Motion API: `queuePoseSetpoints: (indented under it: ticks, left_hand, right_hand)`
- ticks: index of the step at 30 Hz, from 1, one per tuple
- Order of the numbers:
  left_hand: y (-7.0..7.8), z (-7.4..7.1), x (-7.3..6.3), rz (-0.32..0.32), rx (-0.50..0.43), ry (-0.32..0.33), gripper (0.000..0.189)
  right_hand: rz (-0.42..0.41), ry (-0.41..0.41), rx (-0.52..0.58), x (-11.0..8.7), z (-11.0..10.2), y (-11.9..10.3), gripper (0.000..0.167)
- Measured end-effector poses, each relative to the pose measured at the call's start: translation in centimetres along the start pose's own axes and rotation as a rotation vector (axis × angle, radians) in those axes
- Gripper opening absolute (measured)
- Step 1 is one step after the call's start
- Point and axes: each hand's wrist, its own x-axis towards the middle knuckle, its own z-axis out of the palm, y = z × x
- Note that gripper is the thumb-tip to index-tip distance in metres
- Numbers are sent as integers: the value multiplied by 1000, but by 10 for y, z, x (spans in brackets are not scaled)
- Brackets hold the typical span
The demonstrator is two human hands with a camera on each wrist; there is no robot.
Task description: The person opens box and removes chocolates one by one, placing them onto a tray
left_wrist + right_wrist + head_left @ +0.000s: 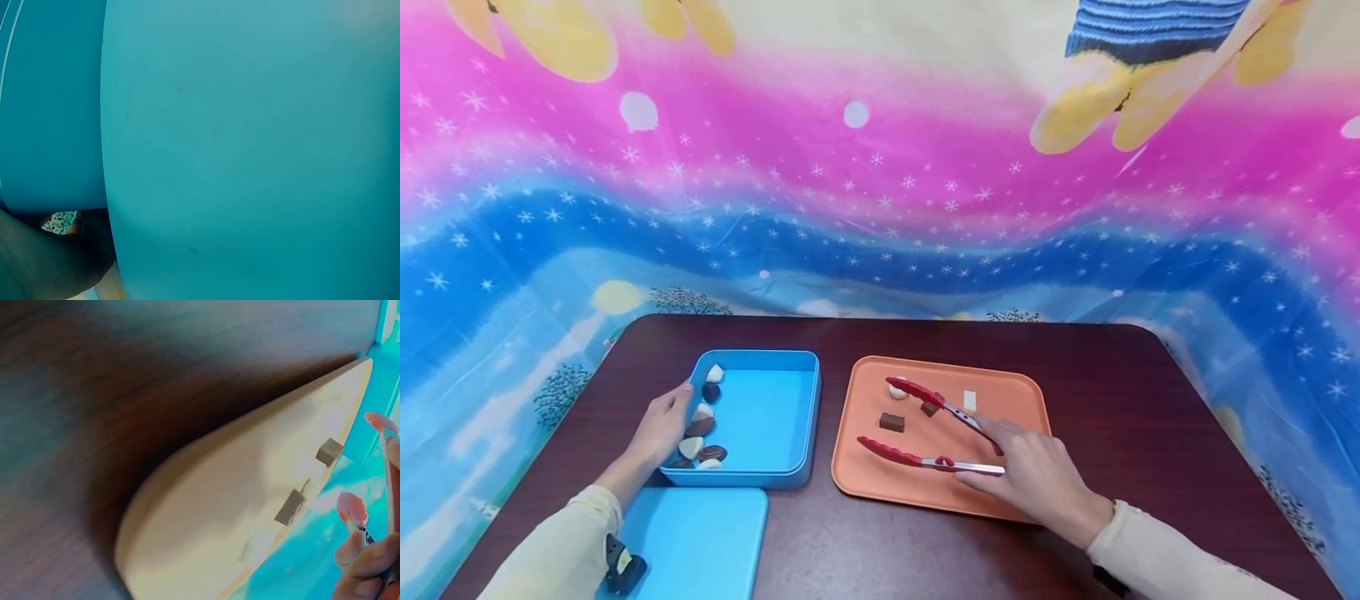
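red tongs [928, 429] sit in our right hand [1037, 479], its fingers curled around the handles, tips wide apart over the orange tray [865, 487]. our left hand [662, 429] steadies the blue box [775, 479]. we should, we think, close slowly around the brown piece [891, 422].

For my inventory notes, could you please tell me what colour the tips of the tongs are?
Red, on the tongs held by the right hand; the head view shows it best.
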Motion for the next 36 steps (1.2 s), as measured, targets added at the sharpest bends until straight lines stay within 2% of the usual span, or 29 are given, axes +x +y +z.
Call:
queuePoseSetpoints:
  ticks: [5,14,21,26,31,36]
  left_hand:
    - [-1,0,0,4,4,-2,76]
    - [0,0,0,6,2,0,76]
    - [1,0,0,-12,-8,-1,77]
    - [1,0,-1,-9,-6,5,77]
    - [1,1,0,1,-10,8,77]
    - [1,0,0,2,-7,7,77]
  right_hand:
    - [37,-60,39,8,-1,-7,81]
    - [16,-55,88,20,1,-20,83]
    - [19,-95,172,26,-1,-33,89]
    - [32,-120,238,32,1,-45,82]
    - [-6,-117,261,35,3,-56,77]
    - [-53,-107,276,42,7,-63,80]
